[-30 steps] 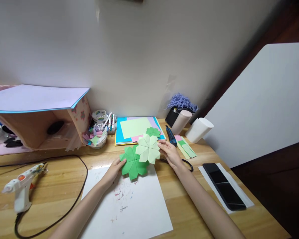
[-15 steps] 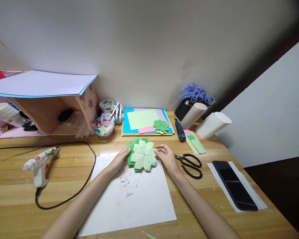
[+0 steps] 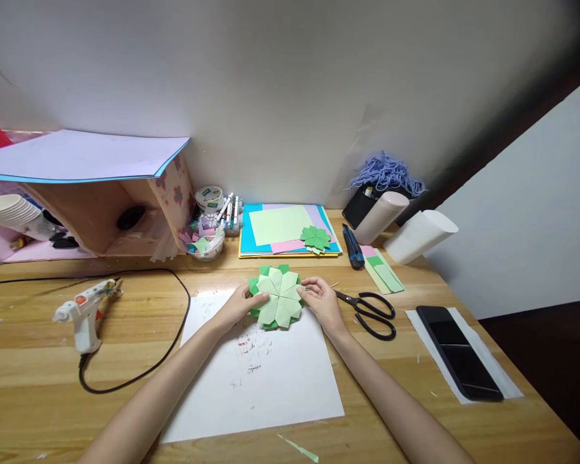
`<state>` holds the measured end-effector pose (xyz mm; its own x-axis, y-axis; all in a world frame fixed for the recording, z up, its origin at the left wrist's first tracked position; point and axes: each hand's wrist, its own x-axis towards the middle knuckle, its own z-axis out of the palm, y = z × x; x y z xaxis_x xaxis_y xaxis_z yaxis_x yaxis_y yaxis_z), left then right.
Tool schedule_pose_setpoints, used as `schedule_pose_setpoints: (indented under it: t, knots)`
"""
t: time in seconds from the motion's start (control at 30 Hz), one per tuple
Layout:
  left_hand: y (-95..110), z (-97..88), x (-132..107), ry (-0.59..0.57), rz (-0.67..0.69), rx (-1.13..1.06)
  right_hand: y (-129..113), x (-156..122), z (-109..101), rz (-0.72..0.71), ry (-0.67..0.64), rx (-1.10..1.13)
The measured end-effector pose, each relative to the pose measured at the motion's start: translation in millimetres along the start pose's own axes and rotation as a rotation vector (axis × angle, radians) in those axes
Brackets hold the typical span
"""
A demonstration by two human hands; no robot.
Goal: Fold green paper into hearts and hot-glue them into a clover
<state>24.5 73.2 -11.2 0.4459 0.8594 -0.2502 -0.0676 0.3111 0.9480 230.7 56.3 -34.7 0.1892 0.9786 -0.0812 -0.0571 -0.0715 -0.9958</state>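
Note:
A light green paper flower lies over a darker green paper flower, whose petal tips show around its edge. My left hand grips the left side of this layered pair, with the thumb on top of a pale petal. On the right edge, my right hand pinches a pale petal between thumb and fingers. Both flowers are over the upper part of a marked white paper sheet. Black-handled scissors lie just right of my right hand.
On the left are a glue gun and its black cord. Behind, coloured paper sheets carry a smaller green flower. A utility knife, paper strips and a phone lie right. A box stands back left.
The pale flower has shifted left and turned slightly over the darker one, which now shows on the right too. My left thumb has moved onto the pale petals.

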Motion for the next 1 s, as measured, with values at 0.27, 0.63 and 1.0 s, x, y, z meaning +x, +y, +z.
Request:
schedule_pose_setpoints:
  t: [0.27,0.63,1.0]
  knots:
    - [5.9,6.0,-4.2,-0.051,-0.013,-0.048,-3.7,-0.4,1.4,-0.041,-0.034,-0.04]
    - [3.5,-2.3,0.6,0.039,-0.012,-0.101,-13.3,6.6,-15.6,0.017,0.063,0.114]
    - [-1.6,-5.0,3.9,0.138,-0.063,-0.19,-21.8,8.4,-26.4,0.122,0.1,0.457]
